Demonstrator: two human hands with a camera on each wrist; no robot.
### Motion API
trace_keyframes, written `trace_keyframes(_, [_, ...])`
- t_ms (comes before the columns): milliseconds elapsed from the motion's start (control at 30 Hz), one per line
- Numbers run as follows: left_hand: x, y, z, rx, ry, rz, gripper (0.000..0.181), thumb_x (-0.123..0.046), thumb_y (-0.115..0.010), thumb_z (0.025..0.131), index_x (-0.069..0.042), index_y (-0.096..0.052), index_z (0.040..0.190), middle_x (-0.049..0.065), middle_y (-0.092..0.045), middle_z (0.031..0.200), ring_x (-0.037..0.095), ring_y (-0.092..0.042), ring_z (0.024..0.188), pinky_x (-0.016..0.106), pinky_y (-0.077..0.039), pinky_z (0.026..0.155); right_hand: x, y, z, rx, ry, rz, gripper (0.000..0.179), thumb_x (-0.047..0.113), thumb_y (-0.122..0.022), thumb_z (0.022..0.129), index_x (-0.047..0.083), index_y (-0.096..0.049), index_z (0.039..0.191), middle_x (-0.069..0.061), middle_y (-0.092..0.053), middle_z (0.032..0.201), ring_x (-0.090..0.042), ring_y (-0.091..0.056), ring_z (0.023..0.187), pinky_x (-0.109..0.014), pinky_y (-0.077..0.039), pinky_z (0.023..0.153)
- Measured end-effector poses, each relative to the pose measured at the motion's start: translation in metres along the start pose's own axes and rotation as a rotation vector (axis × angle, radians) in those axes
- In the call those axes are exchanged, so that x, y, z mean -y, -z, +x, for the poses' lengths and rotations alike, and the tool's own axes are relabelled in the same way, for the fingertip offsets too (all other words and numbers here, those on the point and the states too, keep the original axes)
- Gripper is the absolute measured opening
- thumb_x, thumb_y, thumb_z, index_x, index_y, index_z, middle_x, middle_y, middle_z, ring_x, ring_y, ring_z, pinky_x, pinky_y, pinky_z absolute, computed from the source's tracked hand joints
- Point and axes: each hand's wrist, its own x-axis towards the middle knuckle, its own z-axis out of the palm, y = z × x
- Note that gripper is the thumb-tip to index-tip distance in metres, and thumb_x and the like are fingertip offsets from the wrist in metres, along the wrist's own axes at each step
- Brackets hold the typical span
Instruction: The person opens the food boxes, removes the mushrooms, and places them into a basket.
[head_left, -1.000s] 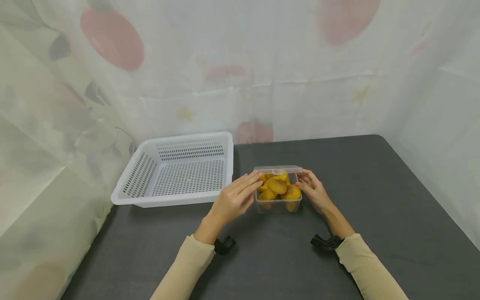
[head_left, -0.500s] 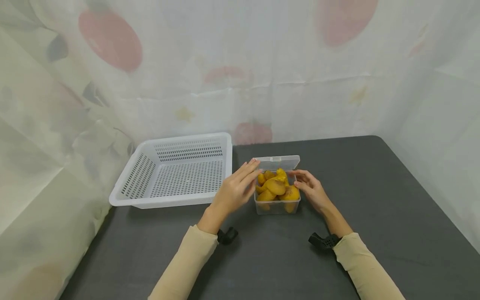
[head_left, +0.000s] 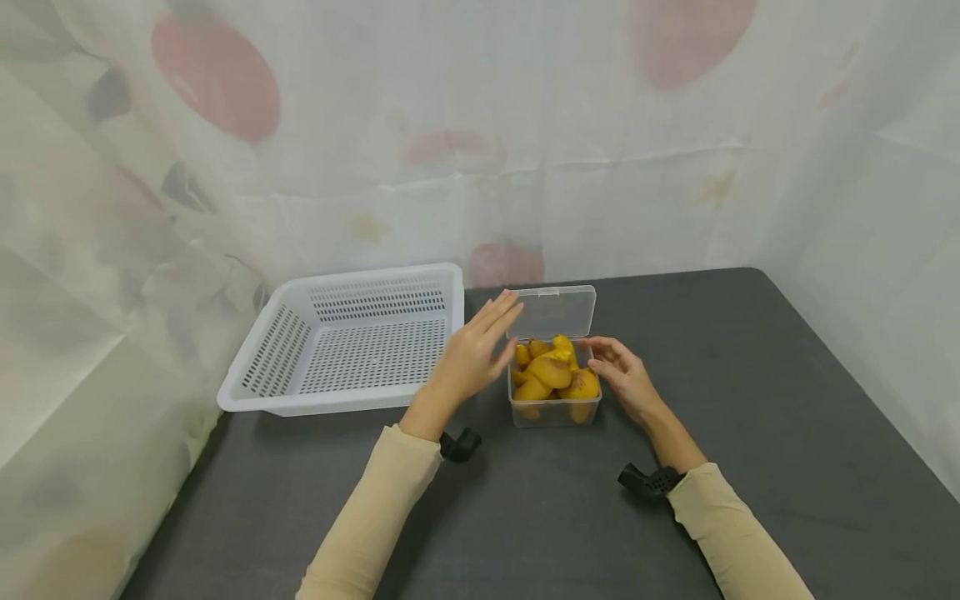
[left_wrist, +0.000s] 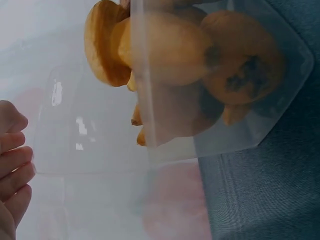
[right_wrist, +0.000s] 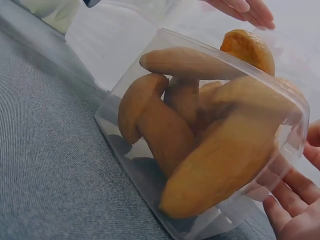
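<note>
A clear plastic container [head_left: 555,414] stands on the dark table, filled with several yellow-brown mushrooms [head_left: 553,371]. Its hinged clear lid [head_left: 557,312] is raised at the back. My left hand [head_left: 471,354] is beside the lid's left edge, fingers extended; in the left wrist view its fingertips [left_wrist: 17,165] are near the lid's edge, and contact is hard to tell. With thumb and fingers bent around the back right corner, my right hand [head_left: 624,379] holds the container. In the right wrist view, mushroom stems and caps [right_wrist: 220,160] show through the wall.
A white perforated plastic basket [head_left: 375,358] with nothing in it stands left of the container. The dark tabletop [head_left: 555,517] reaches back to a patterned curtain [head_left: 630,208]. A black strap mount [head_left: 459,446] sits on the left wrist, another [head_left: 648,481] on the right.
The lid has swung up from nearly flat to upright, tipping backward. My left hand has risen along with it and moved slightly away from the viewer. My right hand has stayed at the container's right side.
</note>
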Motion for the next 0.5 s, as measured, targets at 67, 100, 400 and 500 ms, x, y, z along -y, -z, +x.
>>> trace_keyframes(67, [0.002, -0.001, 0.003, 0.009, 0.007, 0.001, 0.046, -0.008, -0.067, 0.088, 0.004, -0.056, 0.131, 0.020, -0.058, 0.137, 0.031, -0.054, 0.131, 0.043, -0.048, 0.109, 0.001, 0.001, -0.001, -0.002, -0.034, -0.008, 0.034, 0.010, -0.050, 0.100, -0.003, -0.045, 0.131, 0.015, -0.060, 0.122, 0.002, -0.051, 0.120, -0.008, -0.048, 0.094])
trace_keyframes(100, [0.002, -0.001, 0.004, 0.013, 0.011, 0.000, 0.046, -0.009, -0.067, 0.088, 0.004, -0.056, 0.131, 0.020, -0.058, 0.137, 0.031, -0.054, 0.131, 0.043, -0.047, 0.109, 0.002, 0.001, -0.001, -0.002, -0.045, -0.012, 0.034, 0.011, -0.051, 0.100, -0.001, -0.046, 0.131, 0.015, -0.060, 0.122, 0.002, -0.051, 0.120, -0.007, -0.047, 0.094])
trace_keyframes(400, [0.005, 0.003, 0.015, 0.222, 0.154, -0.044, 0.055, -0.025, -0.056, 0.098, 0.000, -0.041, 0.145, 0.017, -0.040, 0.153, 0.030, -0.039, 0.144, 0.041, -0.034, 0.120, 0.002, -0.001, -0.001, 0.021, -0.023, -0.029, 0.036, 0.013, -0.049, 0.101, -0.002, -0.044, 0.133, 0.017, -0.059, 0.123, 0.006, -0.048, 0.124, -0.007, -0.046, 0.098])
trace_keyframes(500, [0.005, 0.003, 0.021, 0.334, 0.240, -0.064, 0.061, -0.034, -0.049, 0.101, -0.004, -0.031, 0.150, 0.013, -0.029, 0.159, 0.027, -0.027, 0.150, 0.041, -0.028, 0.124, 0.002, -0.001, -0.001, 0.020, -0.018, -0.028, 0.037, 0.014, -0.049, 0.101, -0.002, -0.044, 0.134, 0.016, -0.060, 0.124, 0.005, -0.048, 0.125, -0.007, -0.046, 0.098])
